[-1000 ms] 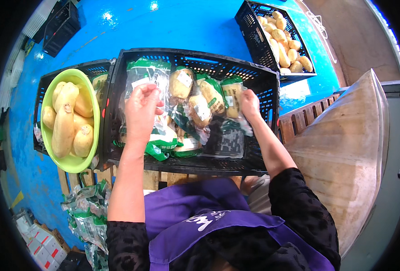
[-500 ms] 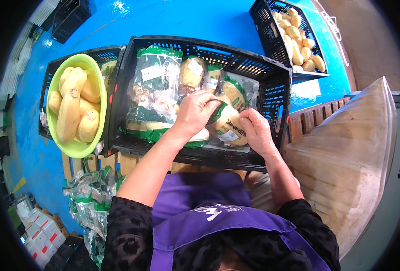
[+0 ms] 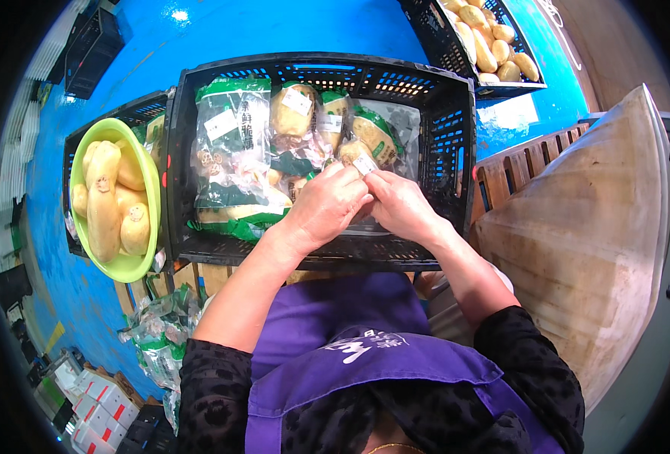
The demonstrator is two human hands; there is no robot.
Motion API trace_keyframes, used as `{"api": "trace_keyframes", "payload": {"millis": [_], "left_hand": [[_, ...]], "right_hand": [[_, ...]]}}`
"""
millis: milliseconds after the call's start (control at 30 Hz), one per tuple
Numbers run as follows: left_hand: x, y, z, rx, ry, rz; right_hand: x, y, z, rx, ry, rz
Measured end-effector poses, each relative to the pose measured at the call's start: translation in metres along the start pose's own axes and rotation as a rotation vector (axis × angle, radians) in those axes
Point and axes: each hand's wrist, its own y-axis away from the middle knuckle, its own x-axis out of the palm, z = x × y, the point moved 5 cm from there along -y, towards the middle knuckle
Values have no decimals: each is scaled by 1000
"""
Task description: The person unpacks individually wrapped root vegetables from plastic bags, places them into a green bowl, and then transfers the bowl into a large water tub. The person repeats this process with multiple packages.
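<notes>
My left hand (image 3: 324,203) and my right hand (image 3: 405,206) meet over the black plastic crate (image 3: 450,151), fingers closed and pinched together. Between and just beyond them shows a clear bag of lotus root (image 3: 352,151) with a white label; my fingers hide its near part. In the crate lie several more bagged lotus roots, among them one with a label (image 3: 292,113) at the back and another (image 3: 377,138) right of the held bag. A flat clear bag with green bands (image 3: 229,140) lies on the left side, over a further bagged root (image 3: 236,216).
Left of the crate, a lime-green basin (image 3: 152,181) of bare lotus roots (image 3: 104,216) rests on another black crate. Clear-and-green plastic bags (image 3: 157,348) hang below. A crate of loose roots (image 3: 494,49) stands far right. A large stained pale panel (image 3: 585,242) flanks my right arm.
My hands have come together, the right one moving left to the left one. The held bag has tipped, so its printed side no longer faces up. The whole view has shifted slightly.
</notes>
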Motion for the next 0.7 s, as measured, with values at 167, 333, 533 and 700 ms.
{"api": "trace_keyframes", "payload": {"millis": [167,333,533,700], "left_hand": [[-2,1,8,-56,12,-39],[1,4,21,-389,334,-156],[6,21,81,-866,354,-316],[-13,10,68,-541,-192,-288]], "right_hand": [[-3,-3,2,-29,45,-11],[-4,-6,4,28,47,-127],[-3,0,51,-251,145,-224],[-24,-9,23,-149,44,-266]]}}
